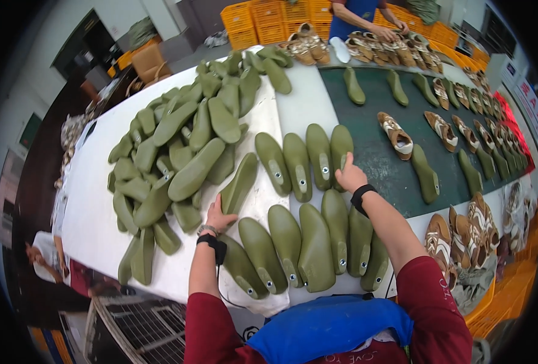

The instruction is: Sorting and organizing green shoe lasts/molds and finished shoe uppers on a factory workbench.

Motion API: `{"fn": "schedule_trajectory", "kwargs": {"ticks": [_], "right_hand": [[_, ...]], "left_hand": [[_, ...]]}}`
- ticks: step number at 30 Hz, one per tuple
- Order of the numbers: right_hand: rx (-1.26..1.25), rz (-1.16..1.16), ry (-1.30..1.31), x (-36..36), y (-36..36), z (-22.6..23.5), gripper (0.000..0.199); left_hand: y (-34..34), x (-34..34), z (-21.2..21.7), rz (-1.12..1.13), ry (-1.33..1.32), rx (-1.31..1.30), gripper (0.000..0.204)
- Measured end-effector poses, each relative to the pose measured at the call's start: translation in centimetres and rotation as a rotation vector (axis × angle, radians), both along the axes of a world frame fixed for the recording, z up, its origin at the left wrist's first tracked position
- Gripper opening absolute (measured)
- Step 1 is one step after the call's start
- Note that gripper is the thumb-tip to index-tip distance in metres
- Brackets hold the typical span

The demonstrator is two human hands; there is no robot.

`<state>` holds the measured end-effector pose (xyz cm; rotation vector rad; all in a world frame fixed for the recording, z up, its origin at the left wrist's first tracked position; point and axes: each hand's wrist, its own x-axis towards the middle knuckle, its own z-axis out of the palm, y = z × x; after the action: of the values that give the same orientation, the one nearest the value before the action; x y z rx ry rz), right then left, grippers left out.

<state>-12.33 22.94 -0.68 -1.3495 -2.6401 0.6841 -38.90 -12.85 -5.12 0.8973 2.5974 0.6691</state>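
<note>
Green shoe lasts cover much of the work table. My left hand point(219, 219) grips the heel end of a tilted shoe last point(240, 183) at the edge of the pile. My right hand point(349, 176) holds the lower end of another last point(342, 141), the rightmost in a row of lasts beyond my hands. Its fingertips are partly hidden. Nearer to me stands a second row of lasts point(284, 236), most with toes pointing away and metal-rimmed holes at the heel ends. A large heap of lasts point(190, 139) lies to the left.
A green conveyor belt point(366, 130) at the right carries brown-and-white shoes point(395, 134) and lasts. More shoes point(442, 239) stand near my right arm. Across the table, another person's hands point(390, 30) touch shoes. Orange crates point(269, 21) stack behind. A wire cart point(135, 327) stands at lower left.
</note>
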Motion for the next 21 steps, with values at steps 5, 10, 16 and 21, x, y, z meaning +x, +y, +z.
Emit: {"fn": "schedule_trajectory", "kwargs": {"ticks": [5,10,16,21], "right_hand": [[0.003,-0.034,-0.029,1.2,0.5,0.5,0.072],[-0.009,-0.072,-0.004,2.0,1.1,0.2,0.072],[-0.052,-0.053,0.006,0.8,0.4,0.9,0.072],[-0.069,-0.037,-0.032,1.6,1.3,1.4,0.066]], "left_hand": [[5.2,4.1,2.0,0.107,0.364,-0.024,0.096],[9.9,8.6,8.3,-0.098,0.607,0.159,0.085],[10.7,5.8,1.7,0.031,0.083,0.312,0.089],[13.9,5.7,1.9,0.071,0.017,0.246,0.079]]}}
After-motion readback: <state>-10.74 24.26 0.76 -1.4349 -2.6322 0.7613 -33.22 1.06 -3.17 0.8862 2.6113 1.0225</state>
